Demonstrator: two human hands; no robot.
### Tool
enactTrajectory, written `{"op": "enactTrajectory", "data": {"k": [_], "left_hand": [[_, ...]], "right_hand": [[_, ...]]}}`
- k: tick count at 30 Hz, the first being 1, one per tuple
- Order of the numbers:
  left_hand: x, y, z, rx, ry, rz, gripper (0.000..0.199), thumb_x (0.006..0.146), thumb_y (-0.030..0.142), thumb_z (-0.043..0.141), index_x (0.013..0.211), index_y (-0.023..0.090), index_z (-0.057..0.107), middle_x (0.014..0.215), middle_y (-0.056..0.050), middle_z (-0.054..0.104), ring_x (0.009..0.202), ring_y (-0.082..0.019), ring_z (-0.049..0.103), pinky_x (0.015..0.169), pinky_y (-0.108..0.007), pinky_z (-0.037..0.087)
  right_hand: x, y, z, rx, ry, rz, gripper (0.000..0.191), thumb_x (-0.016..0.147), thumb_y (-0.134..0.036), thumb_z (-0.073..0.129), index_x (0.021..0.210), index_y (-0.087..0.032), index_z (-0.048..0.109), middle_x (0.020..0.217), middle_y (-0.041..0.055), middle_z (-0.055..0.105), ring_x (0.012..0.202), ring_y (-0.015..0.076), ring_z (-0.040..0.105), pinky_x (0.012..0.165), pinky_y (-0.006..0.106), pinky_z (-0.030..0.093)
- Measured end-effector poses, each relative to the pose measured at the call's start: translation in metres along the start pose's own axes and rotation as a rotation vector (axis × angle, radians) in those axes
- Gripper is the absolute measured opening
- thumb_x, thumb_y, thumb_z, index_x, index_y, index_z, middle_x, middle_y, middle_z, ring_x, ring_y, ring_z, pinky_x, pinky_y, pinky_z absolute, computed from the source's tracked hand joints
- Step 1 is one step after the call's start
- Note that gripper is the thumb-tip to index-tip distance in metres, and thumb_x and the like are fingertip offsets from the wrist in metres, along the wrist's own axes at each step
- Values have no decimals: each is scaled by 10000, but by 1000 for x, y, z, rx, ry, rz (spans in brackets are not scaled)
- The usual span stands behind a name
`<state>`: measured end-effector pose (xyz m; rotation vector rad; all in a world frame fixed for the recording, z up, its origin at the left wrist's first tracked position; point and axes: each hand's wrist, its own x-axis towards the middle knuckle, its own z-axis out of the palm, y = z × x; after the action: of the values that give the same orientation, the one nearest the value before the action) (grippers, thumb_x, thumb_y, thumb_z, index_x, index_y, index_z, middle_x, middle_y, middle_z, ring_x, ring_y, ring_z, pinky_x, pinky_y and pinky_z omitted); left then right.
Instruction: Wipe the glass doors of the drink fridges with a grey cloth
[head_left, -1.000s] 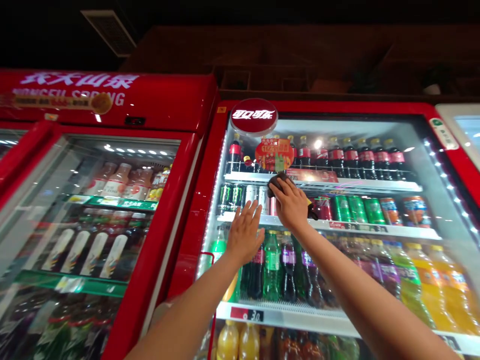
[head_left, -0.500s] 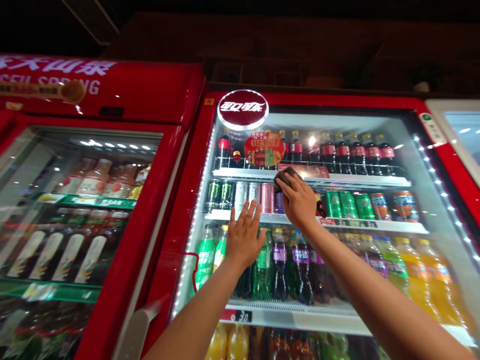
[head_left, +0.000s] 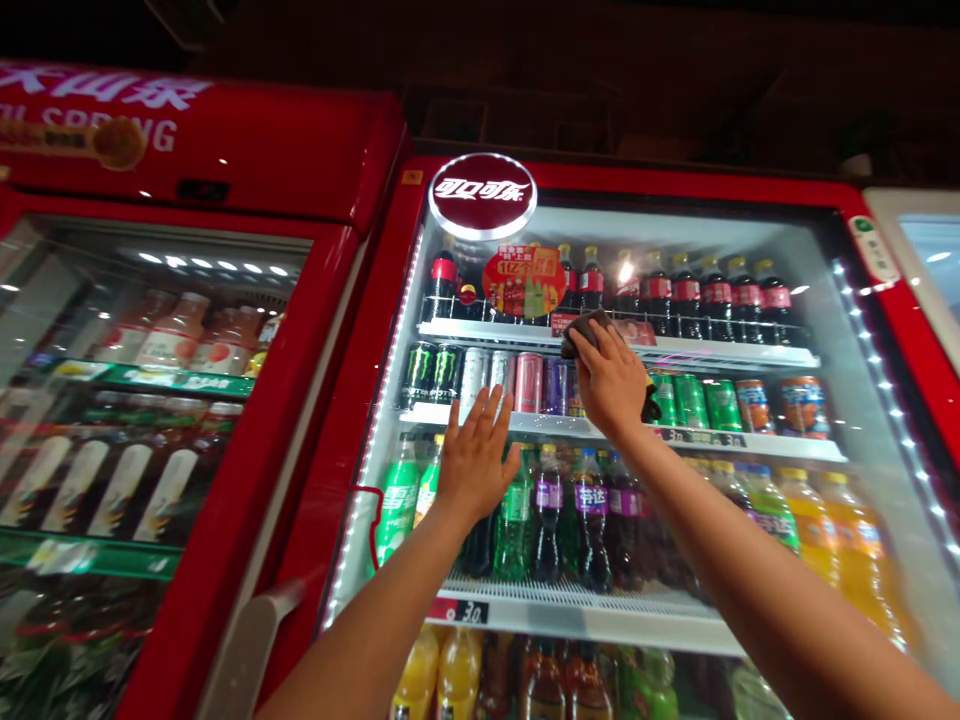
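A red-framed drinks fridge with a glass door (head_left: pixel 720 235) stands in front of me. My left hand (head_left: pixel 480 450) lies flat with its fingers spread against the glass, over the shelf edge below the cans. Higher and to the right, my right hand (head_left: pixel 611 380) presses a dark brown cloth (head_left: pixel 581 335) to the door at the edge of the top shelf. Its fingers lie over the cloth, and part of the cloth is hidden under them. A round red sticker (head_left: pixel 525 280) is on the glass, left of the cloth.
A lit round sign (head_left: pixel 482 195) sits at the door's upper left corner. Behind the glass are cola bottles (head_left: pixel 656 290), green cans (head_left: pixel 690 400) and orange drink bottles (head_left: pixel 859 530). Another red fridge (head_left: pixel 367 160) adjoins on the left, with a grey door handle (head_left: pixel 259 630) beside it.
My right hand has slid a little to the right across the glass with the cloth. My left hand stays in about the same place on the door, while the view has shifted slightly.
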<state>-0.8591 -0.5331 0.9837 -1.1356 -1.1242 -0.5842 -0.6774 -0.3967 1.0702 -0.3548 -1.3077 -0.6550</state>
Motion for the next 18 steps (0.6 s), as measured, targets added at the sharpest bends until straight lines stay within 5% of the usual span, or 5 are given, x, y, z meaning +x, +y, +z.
{"op": "enactTrajectory", "data": {"k": [4,7,13,18], "left_hand": [[0,0,0,19,0,6,758,1028,349,432,1650,202,23,1690,-106,284,1566,-267,260,1297,-564,126],[1,-1,-1,28,-7,9,768,1034,359,428,1652,203,0,1687,-108,288,1564,-268,264,1294,-566,134],[3,-1,-2,9,-28,6,809,1035,350,432,1648,241,-85,1697,-96,262,1568,-264,251,1299,-550,133],[5,0,0,-18,-38,-3,824,1036,341,430,1643,257,-120,1705,-97,232,1576,-271,222,1301,-560,94]], "right_hand": [[-29,-16,-3,-14,-33,-17,523,982,-203,464,1466,-373,563,1551,26,531,1461,309,446,1088,543,454],[-21,-22,-2,5,-87,-76,494,994,-211,456,1442,-374,587,1563,1,518,1474,278,428,1126,510,431],[16,26,-10,-14,-83,0,473,1013,-246,437,1449,-353,584,1559,20,523,1468,294,436,1104,513,450],[-23,35,-23,-59,-55,92,529,995,-236,447,1497,-385,526,1565,31,514,1473,318,427,1078,551,458]]}}
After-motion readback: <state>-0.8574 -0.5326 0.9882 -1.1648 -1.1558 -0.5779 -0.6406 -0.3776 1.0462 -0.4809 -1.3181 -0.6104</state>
